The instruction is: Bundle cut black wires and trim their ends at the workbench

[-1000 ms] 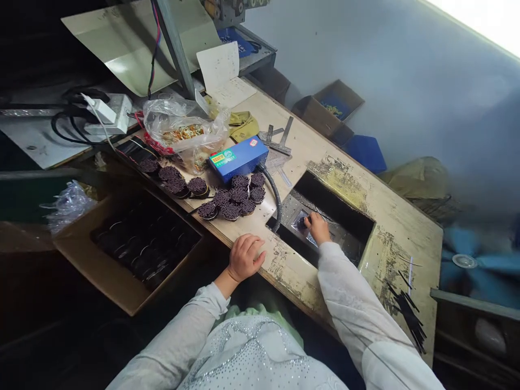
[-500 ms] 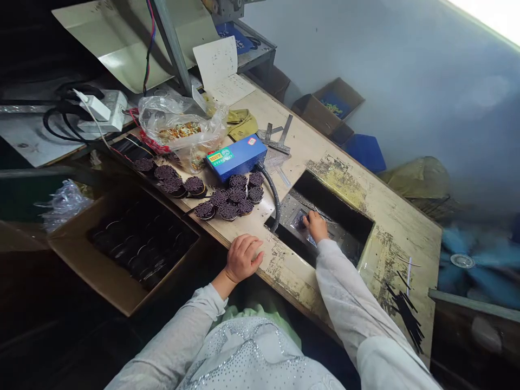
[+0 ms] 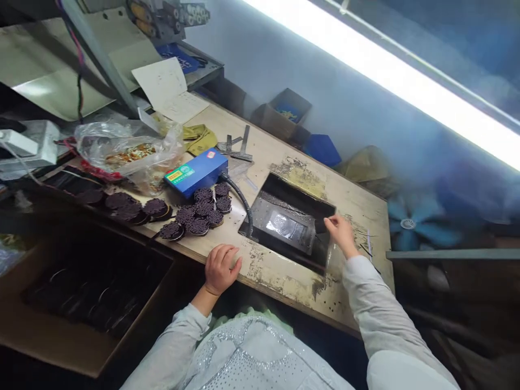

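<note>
My left hand (image 3: 221, 266) rests on the near edge of the wooden table (image 3: 280, 276), its fingers slightly curled with nothing seen in them. Over the right end of a sunken dark recess, my right hand (image 3: 340, 232) is pinched on a small dark piece (image 3: 322, 225). In the recess lies a metal plate (image 3: 266, 214) with a shiny clear rectangle (image 3: 286, 226) on it. Left of the recess stands a blue box (image 3: 197, 172) with a corrugated hose (image 3: 244, 203). Round bundles of dark pieces (image 3: 197, 226) lie in front of that box.
A plastic bag (image 3: 130, 151), a yellow cloth (image 3: 199, 140), metal squares (image 3: 239, 149) and an open booklet (image 3: 170, 92) lie farther back. A carton (image 3: 93, 357) of dark bundles stands lower left. A blue fan (image 3: 408, 223) is beyond the table's right end.
My right hand has moved from the clear rectangle to the right end of the recess, a dark piece in its fingers. The view has shifted right and up. My left hand stays at the table edge.
</note>
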